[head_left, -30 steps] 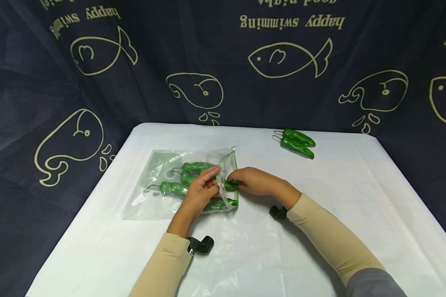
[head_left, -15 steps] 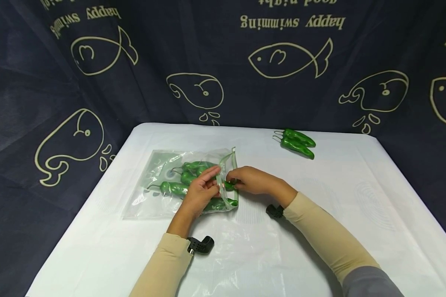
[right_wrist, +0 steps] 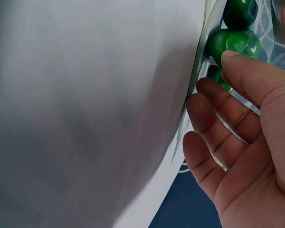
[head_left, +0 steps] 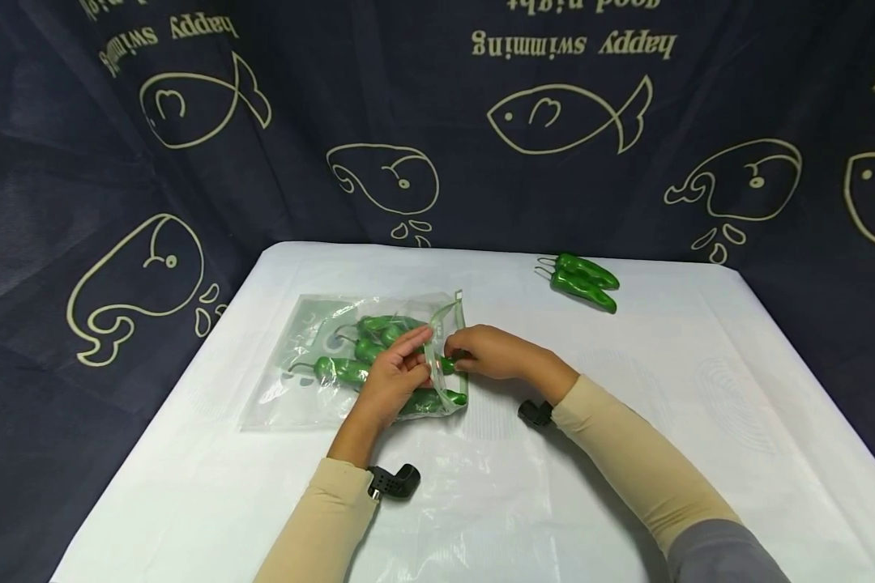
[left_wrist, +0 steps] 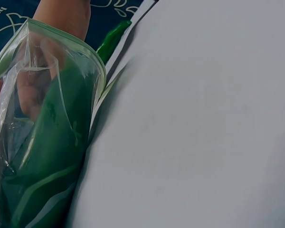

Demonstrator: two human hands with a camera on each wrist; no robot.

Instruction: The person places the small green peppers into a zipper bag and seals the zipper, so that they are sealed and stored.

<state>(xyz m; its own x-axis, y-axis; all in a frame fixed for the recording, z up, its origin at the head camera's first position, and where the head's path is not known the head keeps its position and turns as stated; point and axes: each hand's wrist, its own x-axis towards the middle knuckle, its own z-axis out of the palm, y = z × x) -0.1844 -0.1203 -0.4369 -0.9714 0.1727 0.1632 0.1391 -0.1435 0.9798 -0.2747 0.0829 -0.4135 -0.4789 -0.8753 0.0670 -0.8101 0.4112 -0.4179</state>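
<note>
The bag (head_left: 273, 405) lies left to right on the table (head_left: 496, 502), mouth rightward; the peppers (head_left: 341, 371) inside run along it, stems left. Your left hand (head_left: 394, 380) pinches its mouth; your right hand (head_left: 499, 354), fingers curled, touches one pepper (right_wrist: 237, 40) there, but whether it grips I cannot tell. The cloth (head_left: 467, 194) behind reads "happy swimming" and "good night", upside down.
</note>
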